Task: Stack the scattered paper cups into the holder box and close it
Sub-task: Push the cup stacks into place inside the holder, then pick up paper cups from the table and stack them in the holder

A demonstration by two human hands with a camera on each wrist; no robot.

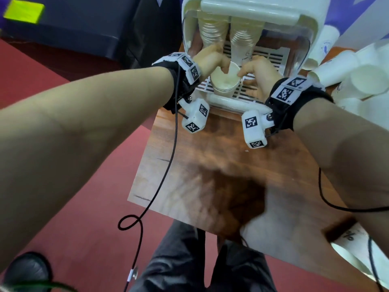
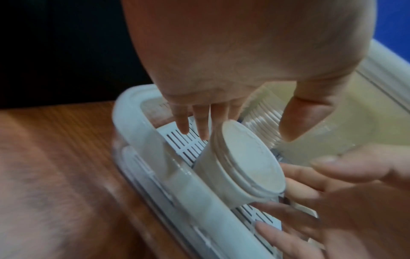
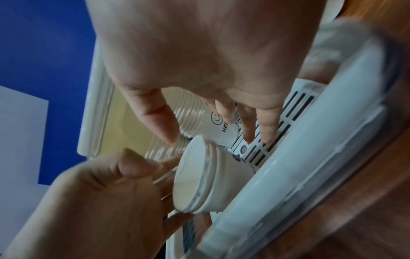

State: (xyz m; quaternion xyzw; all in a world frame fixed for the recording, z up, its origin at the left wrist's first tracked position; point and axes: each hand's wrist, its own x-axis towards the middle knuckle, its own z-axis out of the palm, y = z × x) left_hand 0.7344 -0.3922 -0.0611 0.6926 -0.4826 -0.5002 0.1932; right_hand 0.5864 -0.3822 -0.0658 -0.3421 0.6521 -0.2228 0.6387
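Note:
The white holder box (image 1: 229, 102) lies on the wooden table (image 1: 200, 165) with its lid (image 1: 250, 11) raised. Two long stacks of paper cups (image 1: 212, 36) lie inside it. A short nested cup stack (image 1: 225, 81) sits at the box's near end, mouth toward me. My left hand (image 1: 223, 67) touches its left rim with nearly straight fingers (image 2: 200, 122), thumb off the cup. My right hand (image 1: 242, 75) is at the right rim, its fingers (image 3: 266, 126) straight over the slotted floor. The cup stack (image 2: 244, 166) leans on the box's front wall.
Several loose paper cups (image 1: 345, 68) are piled on the table right of the box. More white cups (image 1: 357, 256) lie at the table's near right corner. Red floor (image 1: 84, 207) lies left of the table, and a dark cabinet (image 1: 73, 28) stands behind it.

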